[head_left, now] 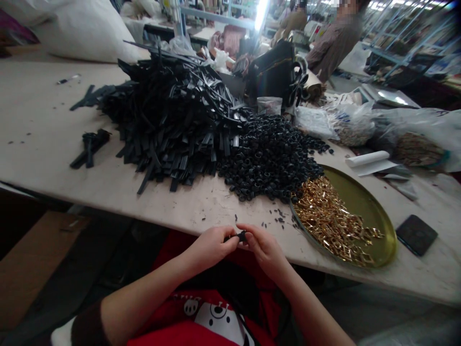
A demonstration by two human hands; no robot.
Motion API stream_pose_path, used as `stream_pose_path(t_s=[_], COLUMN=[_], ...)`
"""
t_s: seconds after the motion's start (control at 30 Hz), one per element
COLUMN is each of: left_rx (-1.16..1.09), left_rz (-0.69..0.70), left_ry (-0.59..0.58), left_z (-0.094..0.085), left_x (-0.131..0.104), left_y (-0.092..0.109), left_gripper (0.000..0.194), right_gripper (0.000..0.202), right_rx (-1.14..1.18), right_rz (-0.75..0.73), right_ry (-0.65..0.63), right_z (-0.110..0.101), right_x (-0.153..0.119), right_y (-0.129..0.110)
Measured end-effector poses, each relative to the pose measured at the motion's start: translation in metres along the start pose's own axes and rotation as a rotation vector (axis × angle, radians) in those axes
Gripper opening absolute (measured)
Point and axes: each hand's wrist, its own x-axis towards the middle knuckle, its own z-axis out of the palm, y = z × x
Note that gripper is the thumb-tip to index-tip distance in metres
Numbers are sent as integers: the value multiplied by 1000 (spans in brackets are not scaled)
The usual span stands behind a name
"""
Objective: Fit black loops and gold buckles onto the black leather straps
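Observation:
Just off the table's front edge, my left hand (215, 244) and my right hand (264, 247) meet with fingers pinched on a small black piece (241, 236). Its exact shape is partly hidden by the fingers. Beyond them on the table (187, 211) lies a heap of small black loops (270, 156). A taller pile of long black strips (173, 115) rises to its left. To the right, a round golden tray (382, 226) holds a heap of shiny gold buckles (334, 221).
A dark phone-like slab (417, 234) lies right of the tray. Plastic bags (353, 125) and a white roll (367, 158) are at the back right. A black bag (272, 74) stands behind the loops. A person (333, 41) is beyond the table. Few strips (90, 148) lie left.

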Motion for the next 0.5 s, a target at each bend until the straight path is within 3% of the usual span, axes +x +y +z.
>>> stream_pose_path(t_s=[0.2,0.27,0.4,0.5], left_rx=[-149,-192,-301,-328], left_rz=[68,75,67,45], left_ry=[141,133,127,118], left_z=[7,8,8,8], left_x=[-16,-21,-28,-33], left_y=[10,9,7,7], left_gripper=[20,27,24,24], right_gripper=[24,25,25,38], right_rx=[423,466,457,538], right_rz=[257,262,179,155], right_ry=[100,155,130,160], right_z=[9,14,23,25], right_x=[-3,-8,-19,-24], right_y=[-16,-20,-23,-23])
